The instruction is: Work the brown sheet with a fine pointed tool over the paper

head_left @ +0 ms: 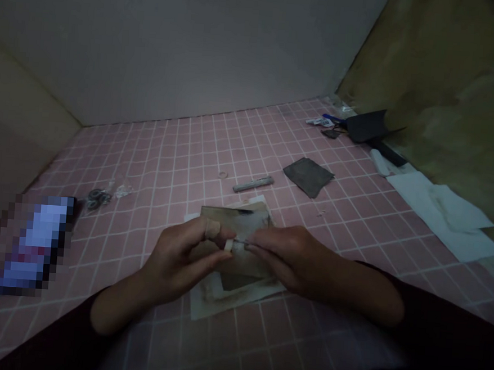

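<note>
My left hand pinches a small pale ring between thumb and fingers. From the right, my right hand holds a thin dark strip between thumb and fingers, its end at the ring. Both hands are over a stack of stained sheets with a brownish-grey piece on top. A band is wrapped round a finger of my left hand. Beyond the stack lie a grey rolled stick and another pale ring.
Dark grey sheets lie right of the stick. White papers and a black dustpan are along the right wall. At the left are a blurred-out phone and several dark rings by clear plastic. The cloth is pink checked.
</note>
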A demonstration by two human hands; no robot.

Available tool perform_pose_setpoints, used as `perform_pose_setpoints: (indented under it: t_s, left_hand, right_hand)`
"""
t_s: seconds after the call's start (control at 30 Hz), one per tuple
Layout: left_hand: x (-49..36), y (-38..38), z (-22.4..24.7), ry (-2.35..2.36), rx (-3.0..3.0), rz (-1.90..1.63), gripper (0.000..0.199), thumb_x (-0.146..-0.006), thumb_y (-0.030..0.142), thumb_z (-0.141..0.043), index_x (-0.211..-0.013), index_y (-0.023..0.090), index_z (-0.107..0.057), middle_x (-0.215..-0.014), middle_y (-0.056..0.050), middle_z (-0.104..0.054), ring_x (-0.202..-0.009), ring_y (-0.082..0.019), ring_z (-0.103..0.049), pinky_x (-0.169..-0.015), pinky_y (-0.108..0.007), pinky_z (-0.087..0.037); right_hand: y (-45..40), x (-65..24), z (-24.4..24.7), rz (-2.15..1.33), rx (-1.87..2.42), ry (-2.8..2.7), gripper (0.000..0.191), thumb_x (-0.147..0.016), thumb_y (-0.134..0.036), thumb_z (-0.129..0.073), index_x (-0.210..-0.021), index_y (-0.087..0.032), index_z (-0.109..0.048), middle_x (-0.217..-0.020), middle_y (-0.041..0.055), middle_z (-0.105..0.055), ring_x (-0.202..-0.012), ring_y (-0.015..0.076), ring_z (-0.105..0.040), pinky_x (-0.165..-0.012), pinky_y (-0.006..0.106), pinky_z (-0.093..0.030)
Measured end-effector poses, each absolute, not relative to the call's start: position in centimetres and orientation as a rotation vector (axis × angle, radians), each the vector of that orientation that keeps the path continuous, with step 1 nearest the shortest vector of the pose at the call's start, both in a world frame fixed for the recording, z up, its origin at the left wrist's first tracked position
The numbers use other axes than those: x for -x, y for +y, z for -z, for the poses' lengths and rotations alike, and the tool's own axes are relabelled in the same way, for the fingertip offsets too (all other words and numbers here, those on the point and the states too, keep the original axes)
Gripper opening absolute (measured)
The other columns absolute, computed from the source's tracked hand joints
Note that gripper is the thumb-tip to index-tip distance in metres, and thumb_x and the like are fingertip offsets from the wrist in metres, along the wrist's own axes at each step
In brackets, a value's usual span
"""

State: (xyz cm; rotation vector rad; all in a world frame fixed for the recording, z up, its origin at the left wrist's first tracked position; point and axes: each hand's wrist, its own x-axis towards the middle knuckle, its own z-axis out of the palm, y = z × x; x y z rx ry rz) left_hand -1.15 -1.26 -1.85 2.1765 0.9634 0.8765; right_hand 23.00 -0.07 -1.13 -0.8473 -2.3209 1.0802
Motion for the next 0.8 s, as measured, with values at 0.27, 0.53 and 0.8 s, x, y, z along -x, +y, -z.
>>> perform_pose_setpoints:
  t_s: [0.27, 0.53, 0.8]
  left_hand:
    - [0.9, -1.3, 2.2, 0.816, -2.411, -0.884, 0.018, -0.091, 0.013, -0.060, -0.107, 0.020, -0.061, -0.102, -0.007, -0.070, -0.094, -0.017, -0.068, -0.076, -0.025, -0.056]
    - [0.6, -1.4, 1.5, 0.949, -2.265, -0.860, 0.009, -0.089, 0.021, -0.065, -0.097, 0.019, -0.061, -0.084, -0.002, -0.069, -0.075, -0.014, -0.067, -0.070, -0.024, -0.055]
    - [0.5, -1.4, 1.6, 0.859, -2.324, -0.901, 0.008, -0.092, 0.019, -0.060, -0.100, 0.018, -0.061, -0.091, -0.005, -0.068, -0.080, -0.015, -0.066, -0.068, -0.023, -0.054]
  right_hand:
    - [0.6, -23.4, 0.4, -1.873, 0.775, -2.175, 0.034, -0.100, -0.030, -0.043, -0.071, -0.017, -0.055, -0.056, -0.0049, -0.047, -0.052, 0.0088, -0.047, -0.052, 0.021, -0.037]
    - [-0.9, -23.1, 1.4, -1.050, 0.897, -2.434, 0.019, -0.095, -0.015, -0.043, -0.080, -0.018, -0.054, -0.069, -0.0013, -0.052, -0.060, 0.0111, -0.047, -0.058, 0.024, -0.036]
    - [0.2, -23.2, 0.4, -1.580, 0.901, -2.241, 0.031, -0.100, -0.031, -0.044, -0.076, -0.016, -0.058, -0.059, -0.0031, -0.049, -0.052, 0.0097, -0.046, -0.053, 0.023, -0.037]
